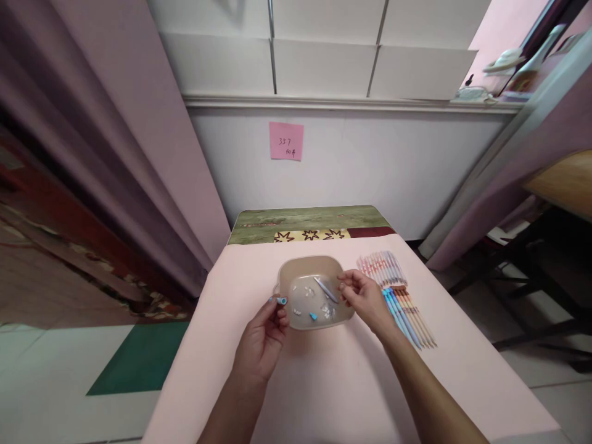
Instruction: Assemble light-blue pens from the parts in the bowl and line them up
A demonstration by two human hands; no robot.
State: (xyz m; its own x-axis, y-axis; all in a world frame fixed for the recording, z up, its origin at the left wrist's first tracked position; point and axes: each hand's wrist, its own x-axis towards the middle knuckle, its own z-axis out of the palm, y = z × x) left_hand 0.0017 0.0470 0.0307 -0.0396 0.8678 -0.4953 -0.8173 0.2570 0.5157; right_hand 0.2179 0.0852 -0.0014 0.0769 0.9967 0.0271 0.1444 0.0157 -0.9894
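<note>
With several small parts already lying in the beige plastic bowl (296,268) and a row of pens (402,296) lined up beside it, the work looked partway through: the left hand (263,336) pinched a small blue cap (280,300), and the right hand (365,296) gripped a slim grey-blue pen barrel (325,288).

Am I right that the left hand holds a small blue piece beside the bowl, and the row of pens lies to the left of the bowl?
Not quite. The head view shows the left hand holding the blue piece beside the bowl, but the pens lie to the right of the bowl, not the left.

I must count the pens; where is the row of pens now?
In the head view, the row of pens lies on the pink table, right of the beige bowl.
</note>
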